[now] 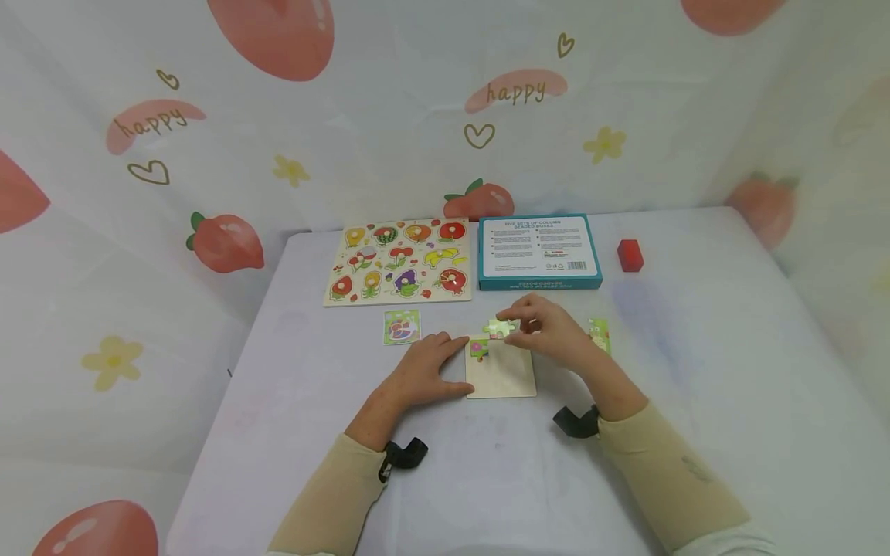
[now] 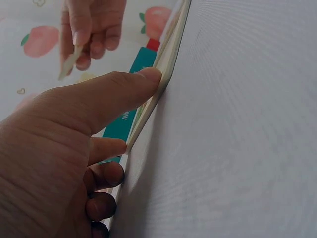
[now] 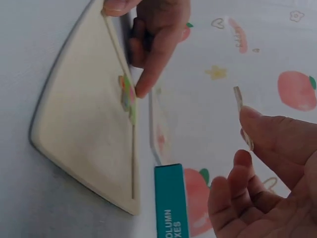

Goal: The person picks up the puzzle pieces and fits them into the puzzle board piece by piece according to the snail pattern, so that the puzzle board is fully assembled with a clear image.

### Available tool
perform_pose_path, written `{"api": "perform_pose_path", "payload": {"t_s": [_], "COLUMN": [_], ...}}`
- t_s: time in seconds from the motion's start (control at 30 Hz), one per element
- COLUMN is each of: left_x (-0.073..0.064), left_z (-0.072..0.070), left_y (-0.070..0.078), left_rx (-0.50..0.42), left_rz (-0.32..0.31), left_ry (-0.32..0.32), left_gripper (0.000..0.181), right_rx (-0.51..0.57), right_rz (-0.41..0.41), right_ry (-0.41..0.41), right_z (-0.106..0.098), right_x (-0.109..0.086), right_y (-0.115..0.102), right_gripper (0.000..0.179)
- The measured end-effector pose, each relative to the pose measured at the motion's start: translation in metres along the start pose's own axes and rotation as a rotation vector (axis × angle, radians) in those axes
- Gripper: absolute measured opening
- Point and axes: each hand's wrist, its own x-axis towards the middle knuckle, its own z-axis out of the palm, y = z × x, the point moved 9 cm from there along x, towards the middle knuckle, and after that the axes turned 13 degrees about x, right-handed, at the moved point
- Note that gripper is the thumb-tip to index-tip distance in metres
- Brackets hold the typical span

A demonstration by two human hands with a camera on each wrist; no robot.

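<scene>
My right hand [image 1: 545,330] pinches a green jigsaw puzzle piece [image 1: 497,330] between thumb and fingers, raised over the far edge of a small wooden puzzle board [image 1: 506,374]. In the right wrist view the piece [image 3: 238,96] appears nearly edge-on, apart from the board. One green and pink puzzle piece [image 1: 479,347] lies in the board's far left corner. My left hand [image 1: 426,372] is at the board's left edge, its thumb and forefinger spread and touching the rim near two corners. The left wrist view shows the thumb [image 2: 124,91] straight against that rim.
Behind lie a wooden fruit puzzle [image 1: 378,301] and a teal box [image 1: 538,284], with a red block [image 1: 630,255] to their right. A small picture card [image 1: 402,327] lies left of the board. Another green printed piece [image 1: 599,333] is partly behind the right wrist.
</scene>
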Motion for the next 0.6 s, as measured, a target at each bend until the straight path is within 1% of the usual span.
{"api": "perform_pose_path", "payload": {"t_s": [0.1, 0.2, 0.4, 0.6], "left_x": [0.000, 0.000, 0.000, 0.000], "left_z": [0.000, 0.000, 0.000, 0.000], "left_y": [0.001, 0.002, 0.001, 0.000], "left_rx": [0.009, 0.015, 0.018, 0.003], "left_rz": [0.013, 0.025, 0.034, 0.026], "left_ry": [0.007, 0.016, 0.029, 0.029], "left_gripper": [0.082, 0.081, 0.081, 0.081], "right_rx": [-0.064, -0.106, -0.123, -0.137], "right_rz": [0.022, 0.039, 0.064, 0.102], "right_ry": [-0.028, -0.053, -0.100, -0.103], "right_z": [0.006, 0.011, 0.017, 0.020], "right_x": [0.002, 0.005, 0.009, 0.011], "right_y": [0.006, 0.011, 0.024, 0.034], "right_gripper": [0.038, 0.037, 0.034, 0.033]}}
